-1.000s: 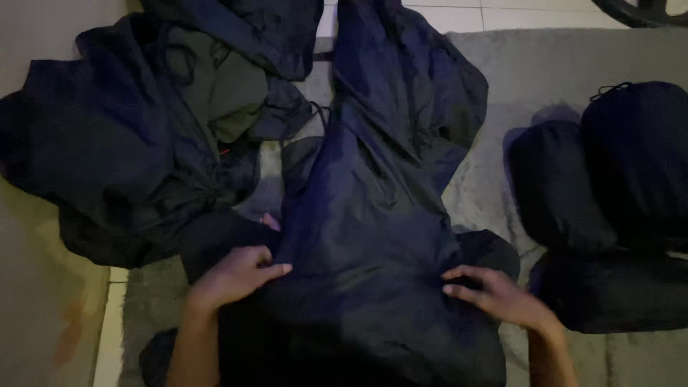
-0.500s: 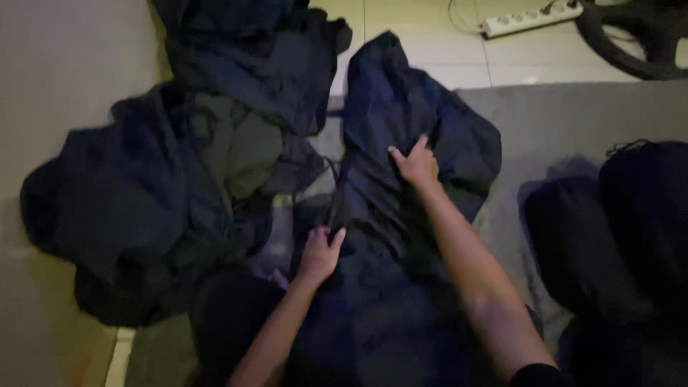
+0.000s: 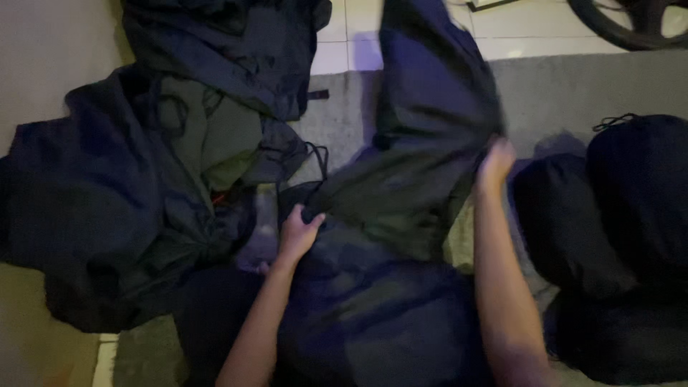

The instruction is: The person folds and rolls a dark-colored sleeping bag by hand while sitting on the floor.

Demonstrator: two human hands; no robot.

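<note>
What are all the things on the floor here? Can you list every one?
dark garment: one, dark navy, spread down the middle of the mat, under both hands
pile of clothes: one heap, dark blue with olive green inside, at the left
stuffed bags: two or three, black, at the right edge of the mat
mat: one, grey, under the clothes
tiled floor: pale tiles, at the top
round dark object: one, black, top right corner, only partly in view
left hand: one, bare, pressing on the garment's left edge
right hand: one, bare and blurred, on the garment's right edge
</note>
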